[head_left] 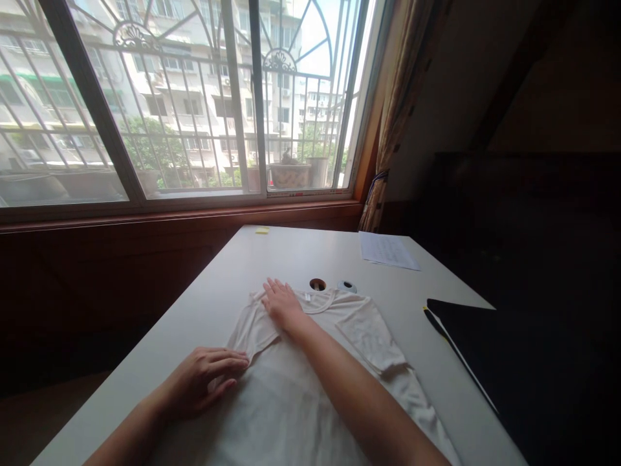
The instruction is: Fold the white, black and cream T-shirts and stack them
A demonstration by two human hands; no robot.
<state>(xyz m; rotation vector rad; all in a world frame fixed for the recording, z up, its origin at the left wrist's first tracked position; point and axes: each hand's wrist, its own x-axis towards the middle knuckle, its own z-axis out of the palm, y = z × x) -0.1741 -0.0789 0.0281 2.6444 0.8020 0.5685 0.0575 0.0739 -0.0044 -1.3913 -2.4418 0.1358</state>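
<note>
A white T-shirt [291,388] lies spread on the table, its neckline toward the window and its sleeves folded in over the body. My right hand [282,305] rests flat on the shoulder at the left of the collar, fingers stretched out. That forearm crosses over the shirt's front. At the hem of the left sleeve [255,327], the fingertips of my left hand [208,375] touch the cloth. The left fingers are extended and the thumb stands apart below them. The shirt's lower part runs out of view at the bottom.
Beyond the collar are a round hole [317,284] in the white table [204,291] and a light-blue ring-shaped object [347,286]. Papers [389,250] and a yellow sticky note [262,230] lie at the far edge. A black item [485,349] covers the right side. A barred window [194,97] is ahead.
</note>
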